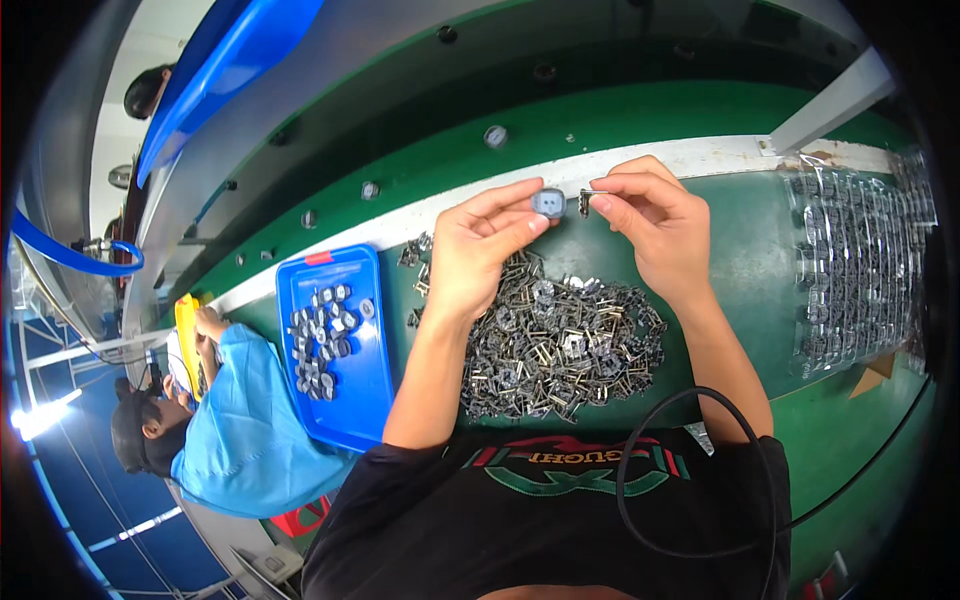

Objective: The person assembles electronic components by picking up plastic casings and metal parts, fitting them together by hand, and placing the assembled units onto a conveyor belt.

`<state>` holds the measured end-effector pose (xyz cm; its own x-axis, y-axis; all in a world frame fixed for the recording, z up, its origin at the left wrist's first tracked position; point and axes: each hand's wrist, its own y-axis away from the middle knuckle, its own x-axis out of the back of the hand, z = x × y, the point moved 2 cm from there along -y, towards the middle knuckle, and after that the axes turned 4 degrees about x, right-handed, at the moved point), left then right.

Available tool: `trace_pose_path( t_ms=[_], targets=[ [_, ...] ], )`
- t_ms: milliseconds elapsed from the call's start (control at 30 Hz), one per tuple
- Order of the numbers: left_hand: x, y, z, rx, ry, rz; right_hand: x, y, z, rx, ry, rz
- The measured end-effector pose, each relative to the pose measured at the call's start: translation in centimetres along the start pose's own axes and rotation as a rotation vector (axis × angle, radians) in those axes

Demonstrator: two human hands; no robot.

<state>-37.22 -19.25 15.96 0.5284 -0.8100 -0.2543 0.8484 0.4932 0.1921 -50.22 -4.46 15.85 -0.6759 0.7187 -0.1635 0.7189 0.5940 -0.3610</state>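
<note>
Between the thumb and fingers of my left hand is a small grey plastic housing with two dark holes in its face. Close to its right, my right hand pinches a small dark part with metal pins. A narrow gap separates the two pieces. Under and between my forearms lies a big heap of similar dark parts with brass-coloured pins on the green table. Left of my left forearm sits a blue tray with several grey and black housings in it.
Clear plastic packs filled with dark parts are stacked at the right. A black cable loops in front of my chest. A white rail runs along the table's far edge. A co-worker in a blue top sits at the left.
</note>
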Motion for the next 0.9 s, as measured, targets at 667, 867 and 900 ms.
trace_pose_path(
  t_ms=[667,867,900],
  targets=[
    [-0.7,2.4,-1.0,0.027,0.031,0.0,-2.5,2.3,-1.0,0.594,0.749,-0.227],
    [0.2,1.7,-1.0,0.101,-0.135,0.055,-2.4,2.3,0.7,0.453,0.547,-0.295],
    [0.3,1.4,-1.0,0.09,-0.169,0.073,-2.2,2.1,0.7,0.451,0.545,-0.291]
  ],
)
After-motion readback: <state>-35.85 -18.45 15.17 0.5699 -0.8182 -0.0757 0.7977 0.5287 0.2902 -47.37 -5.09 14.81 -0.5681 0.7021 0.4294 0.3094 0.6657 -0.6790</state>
